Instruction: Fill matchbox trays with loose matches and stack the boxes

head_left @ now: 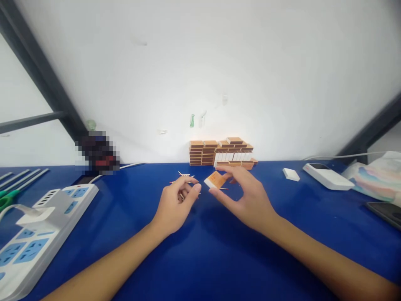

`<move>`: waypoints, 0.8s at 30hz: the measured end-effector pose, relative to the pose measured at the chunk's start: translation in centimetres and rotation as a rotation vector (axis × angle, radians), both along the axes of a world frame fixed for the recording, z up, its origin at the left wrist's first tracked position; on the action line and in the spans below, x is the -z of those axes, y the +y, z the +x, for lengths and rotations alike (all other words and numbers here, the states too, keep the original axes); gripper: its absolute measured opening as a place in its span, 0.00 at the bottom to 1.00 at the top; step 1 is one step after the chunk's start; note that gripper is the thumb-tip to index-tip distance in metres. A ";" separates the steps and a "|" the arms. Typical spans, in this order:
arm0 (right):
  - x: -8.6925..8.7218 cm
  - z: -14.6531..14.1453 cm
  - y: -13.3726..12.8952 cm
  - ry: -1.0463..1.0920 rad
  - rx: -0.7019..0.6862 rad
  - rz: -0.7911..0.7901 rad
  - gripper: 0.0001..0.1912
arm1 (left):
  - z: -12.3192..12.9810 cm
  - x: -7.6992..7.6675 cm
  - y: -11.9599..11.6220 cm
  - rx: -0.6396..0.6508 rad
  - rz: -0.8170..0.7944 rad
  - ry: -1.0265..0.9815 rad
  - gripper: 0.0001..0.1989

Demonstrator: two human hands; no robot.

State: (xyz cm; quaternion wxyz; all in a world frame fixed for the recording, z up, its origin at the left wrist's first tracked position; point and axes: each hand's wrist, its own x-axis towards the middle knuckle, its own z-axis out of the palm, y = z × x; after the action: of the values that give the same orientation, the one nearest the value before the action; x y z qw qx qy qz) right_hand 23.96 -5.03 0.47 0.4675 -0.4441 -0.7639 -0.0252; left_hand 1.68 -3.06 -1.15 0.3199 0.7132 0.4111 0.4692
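An orange matchbox (215,180) with a white edge is held between the thumb and fingers of my right hand (246,192), tilted over the blue table. To its left, my left hand (177,202) has curled fingers, thumb tip close to the index fingertip; what they hold, if anything, is hidden. Loose matches (184,174) lie around and partly behind the left hand's fingers. A single match (224,189) shows under my right hand. Behind both hands, stacked matchboxes (202,154) stand against the wall, with a second stack (234,146) adjoining on the right.
On the left are a white power strip (75,217) with a plugged-in adapter, and green-handled scissors (9,198). On the right lie a small white block (291,174), a white device (328,176), a plastic packet (376,175) and a dark phone (385,213).
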 end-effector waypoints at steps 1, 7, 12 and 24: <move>-0.5 0.3 0.4 -0.021 0.043 0.041 0.21 | 0.1 0.1 -0.1 0.010 0.019 0.032 0.16; -5.7 0.9 6.7 -0.191 0.367 -0.010 0.22 | -0.4 0.3 0.2 -0.089 0.235 0.239 0.09; -8.4 -0.5 12.8 -0.472 0.538 -0.107 0.21 | -1.7 0.3 1.7 -0.223 0.392 0.319 0.09; -8.3 1.9 12.0 -0.400 0.483 -0.008 0.19 | -2.2 0.6 2.4 -0.261 0.510 0.392 0.08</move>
State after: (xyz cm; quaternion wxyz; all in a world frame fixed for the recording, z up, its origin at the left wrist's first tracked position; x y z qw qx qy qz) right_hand 25.86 7.00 8.72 0.2865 -0.6010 -0.7132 -0.2195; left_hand -0.50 -0.70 -1.77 -0.0164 0.7881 0.4220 0.4479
